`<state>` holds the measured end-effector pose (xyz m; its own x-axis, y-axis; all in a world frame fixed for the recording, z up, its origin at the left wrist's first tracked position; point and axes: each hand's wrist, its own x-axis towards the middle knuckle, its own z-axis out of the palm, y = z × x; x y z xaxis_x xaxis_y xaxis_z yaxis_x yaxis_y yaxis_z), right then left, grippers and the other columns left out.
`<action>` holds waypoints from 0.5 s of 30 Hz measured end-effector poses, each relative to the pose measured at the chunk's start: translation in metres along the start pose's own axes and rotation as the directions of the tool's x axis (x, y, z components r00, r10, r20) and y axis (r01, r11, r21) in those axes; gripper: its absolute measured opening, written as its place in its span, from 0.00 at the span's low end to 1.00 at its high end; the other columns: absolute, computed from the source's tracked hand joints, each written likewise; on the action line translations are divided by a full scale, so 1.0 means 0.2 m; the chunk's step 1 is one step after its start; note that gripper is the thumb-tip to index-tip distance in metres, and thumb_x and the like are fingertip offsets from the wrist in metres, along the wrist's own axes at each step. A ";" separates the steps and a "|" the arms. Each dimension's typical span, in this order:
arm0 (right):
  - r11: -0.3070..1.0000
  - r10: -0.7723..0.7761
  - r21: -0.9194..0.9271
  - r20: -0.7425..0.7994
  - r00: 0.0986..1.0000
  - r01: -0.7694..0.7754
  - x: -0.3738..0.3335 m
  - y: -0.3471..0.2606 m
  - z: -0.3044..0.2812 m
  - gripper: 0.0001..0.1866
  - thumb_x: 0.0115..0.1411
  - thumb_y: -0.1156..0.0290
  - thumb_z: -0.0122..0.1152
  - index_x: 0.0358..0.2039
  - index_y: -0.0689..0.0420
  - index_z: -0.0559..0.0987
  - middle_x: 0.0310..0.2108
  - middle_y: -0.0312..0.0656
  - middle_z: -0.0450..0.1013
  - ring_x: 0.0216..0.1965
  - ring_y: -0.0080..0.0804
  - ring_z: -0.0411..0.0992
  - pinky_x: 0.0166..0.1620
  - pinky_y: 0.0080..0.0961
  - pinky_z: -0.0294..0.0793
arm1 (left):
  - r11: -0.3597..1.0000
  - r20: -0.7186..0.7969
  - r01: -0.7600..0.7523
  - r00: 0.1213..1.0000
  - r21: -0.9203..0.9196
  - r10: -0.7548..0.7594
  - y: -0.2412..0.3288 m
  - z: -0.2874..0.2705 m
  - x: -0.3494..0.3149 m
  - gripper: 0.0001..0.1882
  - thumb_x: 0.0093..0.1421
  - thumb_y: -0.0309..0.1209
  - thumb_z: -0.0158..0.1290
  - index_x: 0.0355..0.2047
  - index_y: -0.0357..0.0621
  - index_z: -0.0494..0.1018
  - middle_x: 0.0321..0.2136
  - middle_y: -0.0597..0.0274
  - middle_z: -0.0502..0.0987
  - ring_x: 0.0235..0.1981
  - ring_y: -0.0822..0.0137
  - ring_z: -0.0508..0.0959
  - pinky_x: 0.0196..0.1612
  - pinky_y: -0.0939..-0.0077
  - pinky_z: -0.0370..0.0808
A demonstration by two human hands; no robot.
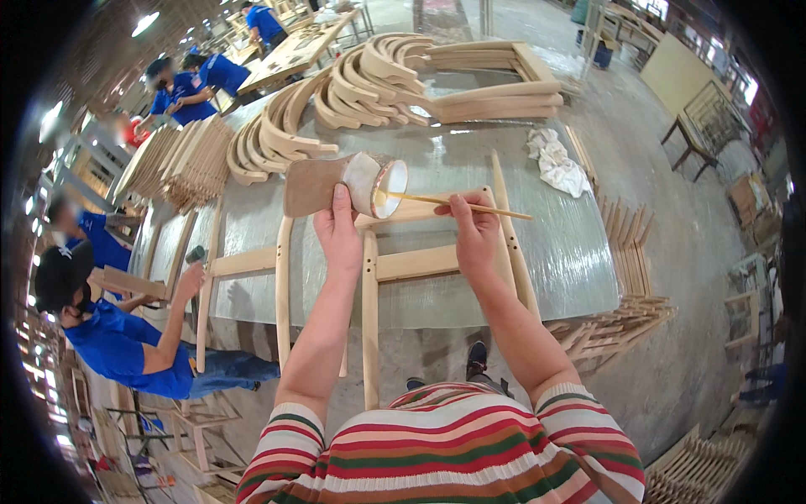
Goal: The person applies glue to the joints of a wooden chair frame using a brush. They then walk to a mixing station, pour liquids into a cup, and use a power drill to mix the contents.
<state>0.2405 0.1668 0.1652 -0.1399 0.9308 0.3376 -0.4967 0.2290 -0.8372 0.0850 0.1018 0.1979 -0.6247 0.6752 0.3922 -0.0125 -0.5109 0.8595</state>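
My left hand [340, 239] is closed around a brown and whitish cup-like container [315, 186]. It lies tipped on its side in my grip, its round white mouth facing right. A thin wooden stick [508, 212] is pinched in my right hand [475, 235], with its far tip at the mouth of the container. Below both hands, a light wooden frame [416, 264] with rails and posts lies on the table. Dark dowel holes show near the ends of some of its posts. A similar frame piece [243, 262] is just to the left.
The table [571, 269] is covered in shiny plastic film. Curved wooden parts [369, 84] and slats [180, 160] are stacked at its far side. A white cloth [557, 164] lies at right. At left, a co-worker in blue [138, 336] holds a mallet [196, 254].
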 end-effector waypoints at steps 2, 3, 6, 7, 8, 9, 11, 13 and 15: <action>0.989 0.145 -0.010 -0.078 0.986 -0.146 0.01 0.05 -0.08 0.12 0.59 0.63 0.54 0.24 0.57 0.71 0.20 0.36 0.73 0.27 0.16 0.67 0.35 0.15 0.62 | 0.997 -0.031 0.067 0.997 0.027 -0.066 -0.10 0.09 0.00 0.19 0.63 0.39 0.44 0.49 0.42 0.63 0.44 0.64 0.69 0.43 0.73 0.70 0.41 0.75 0.73; 0.974 0.225 0.040 -0.108 0.968 -0.222 0.02 0.07 -0.10 0.13 0.58 0.62 0.54 0.22 0.57 0.71 0.19 0.37 0.73 0.24 0.18 0.69 0.32 0.17 0.63 | 0.993 -0.019 0.106 0.994 0.044 -0.105 -0.17 0.08 0.01 0.19 0.62 0.40 0.44 0.49 0.44 0.63 0.44 0.65 0.69 0.42 0.73 0.71 0.40 0.75 0.74; 0.885 0.464 0.116 -0.153 0.873 -0.450 0.07 0.14 -0.26 0.12 0.58 0.63 0.54 0.24 0.57 0.72 0.20 0.37 0.73 0.23 0.21 0.70 0.31 0.18 0.66 | 0.967 -0.063 0.255 0.965 0.010 -0.253 -0.34 0.16 0.00 0.18 0.62 0.41 0.44 0.49 0.46 0.63 0.44 0.66 0.69 0.42 0.73 0.72 0.38 0.75 0.75; 0.861 0.506 0.157 -0.169 0.846 -0.483 0.08 0.15 -0.31 0.11 0.58 0.63 0.54 0.25 0.57 0.72 0.20 0.37 0.73 0.23 0.21 0.70 0.31 0.18 0.66 | 0.951 -0.057 0.308 0.949 -0.025 -0.309 -0.39 0.18 0.00 0.18 0.62 0.41 0.43 0.48 0.46 0.63 0.44 0.66 0.69 0.42 0.72 0.72 0.38 0.74 0.75; 0.834 0.547 0.200 -0.183 0.817 -0.514 0.10 0.16 -0.35 0.11 0.58 0.63 0.54 0.25 0.57 0.72 0.21 0.38 0.73 0.23 0.21 0.70 0.31 0.19 0.67 | 0.931 -0.051 0.360 0.930 -0.059 -0.363 -0.43 0.20 -0.01 0.17 0.62 0.41 0.43 0.48 0.47 0.63 0.44 0.66 0.69 0.43 0.72 0.72 0.38 0.74 0.76; 0.805 0.587 0.238 -0.191 0.787 -0.543 0.11 0.16 -0.40 0.11 0.57 0.63 0.55 0.26 0.57 0.72 0.21 0.38 0.73 0.22 0.22 0.70 0.31 0.19 0.68 | 0.908 -0.047 0.408 0.909 -0.097 -0.414 -0.47 0.22 -0.02 0.17 0.63 0.41 0.43 0.48 0.47 0.63 0.44 0.66 0.69 0.43 0.71 0.72 0.38 0.73 0.76; 0.824 0.550 0.264 -0.164 0.819 -0.501 0.13 0.17 -0.48 0.09 0.57 0.65 0.56 0.27 0.57 0.72 0.24 0.38 0.73 0.24 0.22 0.70 0.33 0.19 0.69 | 0.865 -0.006 0.462 0.881 -0.195 -0.473 -0.54 0.27 -0.05 0.17 0.63 0.42 0.42 0.46 0.45 0.62 0.43 0.65 0.69 0.42 0.71 0.73 0.39 0.71 0.76; 0.860 0.486 0.240 -0.116 0.866 -0.451 0.16 0.15 -0.54 0.08 0.56 0.67 0.56 0.28 0.57 0.72 0.26 0.38 0.74 0.26 0.23 0.71 0.35 0.19 0.69 | 0.808 0.045 0.515 0.850 -0.286 -0.525 -0.61 0.28 -0.05 0.17 0.63 0.42 0.41 0.46 0.44 0.62 0.44 0.64 0.69 0.43 0.69 0.72 0.41 0.65 0.76; 0.909 0.397 0.163 -0.059 0.916 -0.384 0.20 0.13 -0.59 0.06 0.55 0.69 0.57 0.28 0.57 0.72 0.27 0.39 0.74 0.28 0.22 0.71 0.37 0.19 0.68 | 0.725 0.120 0.582 0.803 -0.368 -0.584 -0.66 0.29 -0.05 0.17 0.64 0.40 0.38 0.48 0.44 0.61 0.45 0.62 0.69 0.47 0.64 0.71 0.45 0.55 0.76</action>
<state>0.3223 0.2435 0.1058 -0.2745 0.9603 -0.0488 -0.5378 -0.1954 -0.8201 0.1385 0.1933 0.1002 -0.4008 0.9041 -0.1482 -0.6605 -0.1730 0.7307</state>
